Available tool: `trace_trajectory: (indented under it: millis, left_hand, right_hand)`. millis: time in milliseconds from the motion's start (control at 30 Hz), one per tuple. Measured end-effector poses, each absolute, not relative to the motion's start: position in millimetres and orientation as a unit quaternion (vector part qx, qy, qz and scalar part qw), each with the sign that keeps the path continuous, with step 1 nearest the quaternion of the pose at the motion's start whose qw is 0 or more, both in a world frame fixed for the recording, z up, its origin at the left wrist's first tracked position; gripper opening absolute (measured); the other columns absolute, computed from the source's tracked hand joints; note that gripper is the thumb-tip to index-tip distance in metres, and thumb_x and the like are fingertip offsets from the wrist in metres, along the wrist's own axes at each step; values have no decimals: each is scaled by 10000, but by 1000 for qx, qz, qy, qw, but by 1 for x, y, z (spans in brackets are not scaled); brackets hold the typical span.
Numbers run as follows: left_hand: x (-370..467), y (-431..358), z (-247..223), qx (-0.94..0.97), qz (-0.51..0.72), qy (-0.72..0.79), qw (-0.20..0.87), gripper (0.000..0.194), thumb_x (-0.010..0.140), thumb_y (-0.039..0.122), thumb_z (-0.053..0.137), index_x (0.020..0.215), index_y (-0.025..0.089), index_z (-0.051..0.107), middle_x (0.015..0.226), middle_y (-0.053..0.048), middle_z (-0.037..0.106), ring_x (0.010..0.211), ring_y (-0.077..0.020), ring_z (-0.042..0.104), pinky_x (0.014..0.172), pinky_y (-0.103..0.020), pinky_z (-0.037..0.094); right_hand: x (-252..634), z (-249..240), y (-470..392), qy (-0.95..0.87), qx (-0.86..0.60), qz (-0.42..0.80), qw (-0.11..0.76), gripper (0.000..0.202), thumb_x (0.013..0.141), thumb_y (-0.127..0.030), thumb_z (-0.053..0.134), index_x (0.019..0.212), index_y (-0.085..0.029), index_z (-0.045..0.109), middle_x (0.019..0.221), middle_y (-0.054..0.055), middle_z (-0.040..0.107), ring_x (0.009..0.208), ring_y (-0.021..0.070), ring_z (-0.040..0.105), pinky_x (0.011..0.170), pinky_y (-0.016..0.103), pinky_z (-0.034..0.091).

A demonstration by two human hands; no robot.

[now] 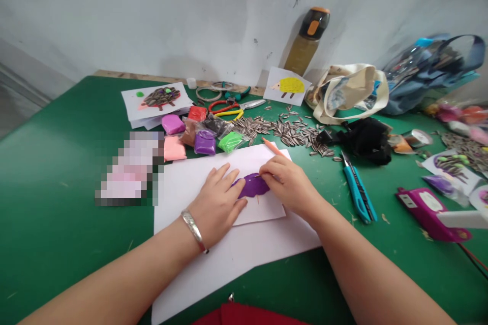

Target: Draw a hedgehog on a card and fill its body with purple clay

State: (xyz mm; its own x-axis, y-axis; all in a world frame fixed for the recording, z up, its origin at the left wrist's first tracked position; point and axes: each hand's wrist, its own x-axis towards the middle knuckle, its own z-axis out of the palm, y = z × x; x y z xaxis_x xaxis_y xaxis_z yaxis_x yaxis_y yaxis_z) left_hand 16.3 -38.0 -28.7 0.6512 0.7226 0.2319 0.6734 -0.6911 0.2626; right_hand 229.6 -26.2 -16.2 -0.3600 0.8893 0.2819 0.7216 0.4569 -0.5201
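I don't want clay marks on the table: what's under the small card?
Larger white paper shows past the small card; whatever the card and your left hand cover can't be seen.

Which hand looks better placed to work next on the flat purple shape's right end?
Probably the right hand: its fingertips bunch there. The left hand lies spread over white paper, at the opposite end of the purple shape.

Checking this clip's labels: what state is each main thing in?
Left hand: open, resting
Right hand: curled, pinch unclear
Purple clay: spread flat
Seeds: loose, scattered
Bottle: lid on
Cream bag: top open
Yellow picture: propped up
Cutter: lying flat
Scissors: lying, opening unclear
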Motion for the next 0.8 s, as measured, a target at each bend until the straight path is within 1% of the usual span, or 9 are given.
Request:
trace_trajectory:
  millis: [100,200,300,500,800]
  left_hand:
    - [17,-38,-29,908,155,382,67,338,934,255,488,1213,105,605,1290,-175,573,1289,-363,431,1076,-595,336]
    - [16,-38,-29,910,156,379,63,354,940,255,477,1235,98,594,1304,-182,562,1285,-369,430,1065,-603,344]
    - [16,-39,-29,910,161,377,65,340,941,250,470,1214,108,615,1309,-179,560,1298,-373,412,1060,-608,347]
    - [18,-40,-30,908,161,382,55,316,945,251,466,1176,134,648,1283,-140,592,1297,-373,416,1061,-611,340]
    - [19,-39,-31,911,156,377,51,327,944,237,462,1182,110,648,1274,-160,596,1277,-388,433,1042,-629,349]
  right_hand:
    - [230,-14,-28,-814,-495,161,257,230,887,-66,485,800,-194,655,842,59,619,1083,241,592,966,402,458]
    - [228,-13,-29,-814,-505,169,231,205,885,-79,505,826,-186,669,854,63,620,935,218,613,858,369,496]
    - [225,-15,-29,-817,-504,166,225,202,889,-91,506,826,-173,679,828,67,613,855,205,599,800,351,498]
    - [221,-20,-28,-822,-505,148,215,223,889,-90,496,818,-161,695,821,84,620,842,210,590,774,344,488]
    - [218,-26,-27,-811,-526,144,212,223,900,-109,488,817,-171,685,840,76,615,816,191,578,737,309,465]
